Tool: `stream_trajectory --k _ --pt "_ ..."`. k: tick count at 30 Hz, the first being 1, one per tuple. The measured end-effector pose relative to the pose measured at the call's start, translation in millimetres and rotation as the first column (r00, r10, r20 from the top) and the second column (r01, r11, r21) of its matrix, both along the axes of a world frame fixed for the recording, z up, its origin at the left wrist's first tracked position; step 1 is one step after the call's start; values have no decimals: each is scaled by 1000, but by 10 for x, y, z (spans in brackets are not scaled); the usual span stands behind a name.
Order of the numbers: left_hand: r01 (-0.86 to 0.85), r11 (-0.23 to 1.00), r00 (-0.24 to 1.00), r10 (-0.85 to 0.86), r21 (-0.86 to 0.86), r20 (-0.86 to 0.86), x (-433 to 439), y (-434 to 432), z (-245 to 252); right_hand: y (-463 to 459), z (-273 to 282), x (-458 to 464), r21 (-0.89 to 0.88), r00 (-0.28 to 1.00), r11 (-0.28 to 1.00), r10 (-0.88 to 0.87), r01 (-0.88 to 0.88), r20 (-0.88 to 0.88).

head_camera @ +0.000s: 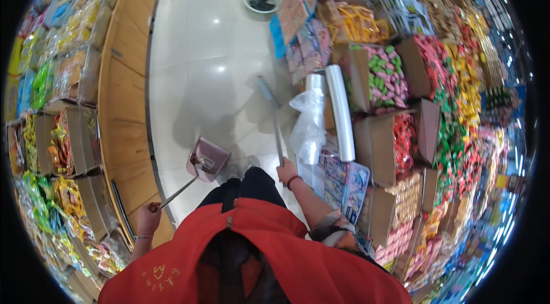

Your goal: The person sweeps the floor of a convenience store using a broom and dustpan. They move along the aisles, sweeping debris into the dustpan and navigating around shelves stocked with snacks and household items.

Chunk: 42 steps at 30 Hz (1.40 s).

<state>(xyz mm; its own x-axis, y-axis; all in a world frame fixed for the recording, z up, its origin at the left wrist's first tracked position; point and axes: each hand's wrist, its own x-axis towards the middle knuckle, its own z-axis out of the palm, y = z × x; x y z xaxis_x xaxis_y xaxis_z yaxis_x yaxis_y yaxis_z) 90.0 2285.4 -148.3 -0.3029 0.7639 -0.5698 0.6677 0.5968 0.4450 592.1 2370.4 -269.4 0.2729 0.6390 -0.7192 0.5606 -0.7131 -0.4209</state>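
Observation:
My left hand (pixel 149 217) grips the handle of a pink long-handled dustpan (pixel 213 154), whose pan is low over the tiled floor in front of my feet. Whether it touches the floor I cannot tell. In my right hand (pixel 286 171) is the metal handle of a broom (pixel 269 91). Its narrow grey-blue head points away from me and looks blurred. Beside that handle, on the right, are clear plastic bags on a roll (pixel 312 121) and a second roll of clear plastic (pixel 340 112).
Shiny tiles (pixel 206 46) form the aisle floor. Wooden cabinets (pixel 124 89) run along the left, below packaged snacks. Cardboard boxes of wrapped sweets (pixel 384 78) line the right. A pale basin (pixel 263 1) with something dark inside stands farther up the aisle, near patterned bags (pixel 296 7).

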Motion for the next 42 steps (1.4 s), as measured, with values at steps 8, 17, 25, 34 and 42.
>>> stream_trajectory --k 8,17,25,34,42 --pt "-20 995 967 -6 -100 -253 258 240 295 1326 -312 -169 -93 771 778 628 -621 110" --pt "-141 966 926 53 -214 -373 314 607 409 1542 244 169 -158 764 751 644 -641 -41" --pt "-222 935 907 93 -278 -411 246 731 392 4016 -712 94 -63 736 770 628 -635 255" --pt "-287 943 900 205 -169 -385 260 718 365 5097 -1278 -919 -112 826 838 546 -534 139" --pt "-274 935 904 169 -227 -393 191 753 435 3594 -535 -887 -160 261 292 947 -943 189"
